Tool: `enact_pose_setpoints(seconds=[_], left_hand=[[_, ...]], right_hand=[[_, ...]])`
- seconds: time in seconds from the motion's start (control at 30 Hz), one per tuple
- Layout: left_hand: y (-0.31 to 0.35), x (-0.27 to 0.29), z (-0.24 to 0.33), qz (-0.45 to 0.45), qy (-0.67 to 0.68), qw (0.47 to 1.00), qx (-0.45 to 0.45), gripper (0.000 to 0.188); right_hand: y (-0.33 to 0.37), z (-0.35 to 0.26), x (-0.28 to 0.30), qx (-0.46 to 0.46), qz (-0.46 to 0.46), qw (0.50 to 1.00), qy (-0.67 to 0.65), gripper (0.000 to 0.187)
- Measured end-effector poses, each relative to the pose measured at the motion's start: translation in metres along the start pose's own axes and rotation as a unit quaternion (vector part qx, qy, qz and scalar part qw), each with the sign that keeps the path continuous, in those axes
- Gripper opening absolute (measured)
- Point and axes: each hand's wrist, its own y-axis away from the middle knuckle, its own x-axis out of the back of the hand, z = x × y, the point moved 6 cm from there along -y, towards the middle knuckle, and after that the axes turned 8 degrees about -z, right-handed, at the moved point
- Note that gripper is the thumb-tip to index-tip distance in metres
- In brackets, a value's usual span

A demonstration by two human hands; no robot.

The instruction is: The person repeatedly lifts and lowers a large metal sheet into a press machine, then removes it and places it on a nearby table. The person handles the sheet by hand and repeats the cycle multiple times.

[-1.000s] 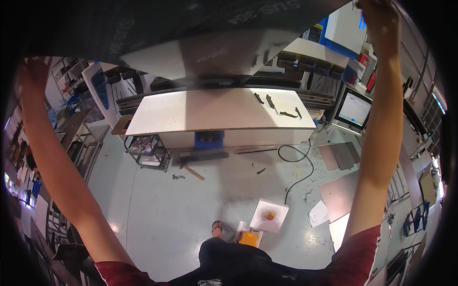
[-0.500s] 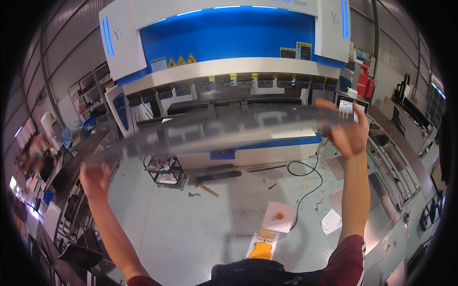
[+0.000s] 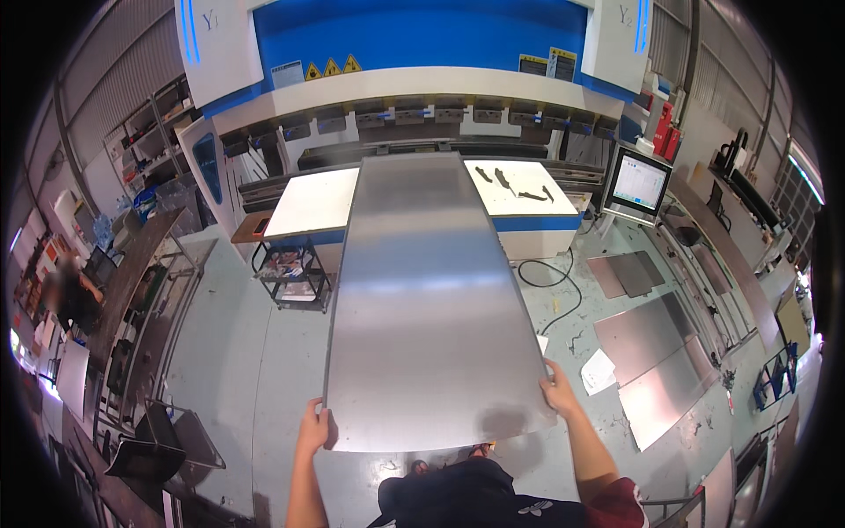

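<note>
A long grey metal sheet (image 3: 422,299) stretches flat from my body toward the white table (image 3: 308,207) of a big blue and white press machine (image 3: 414,53). My left hand (image 3: 312,429) grips the sheet's near left corner. At the near right edge my right hand (image 3: 557,387) clasps it. The sheet's far end lies over the table's middle, at the machine's dark slot.
A monitor (image 3: 640,182) on a stand is right of the machine. More metal sheets (image 3: 656,348) lie on the floor at right, with a black cable (image 3: 550,282) nearby. A small wire cart (image 3: 295,273) stands left of the sheet. Racks and benches line the left wall.
The sheet was overhead with both arms raised, then tilted in front of me; now it lies flat and low, pointing lengthwise into the machine, with my hands at its near end.
</note>
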Motion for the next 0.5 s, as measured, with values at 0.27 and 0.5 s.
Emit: enact_pose_setpoints(seconds=[0.27, 0.5], left_hand=[[0.029, -0.046, -0.081, 0.096, 0.104, 0.985, 0.102, 0.038], [0.043, -0.055, -0.074, 0.113, 0.138, 0.980, 0.085, 0.040]], right_hand=[[0.009, 0.074, -0.038, 0.074, 0.131, 0.986, 0.065, 0.057], [0.016, 0.085, -0.036, 0.087, 0.157, 0.980, 0.092, 0.057]])
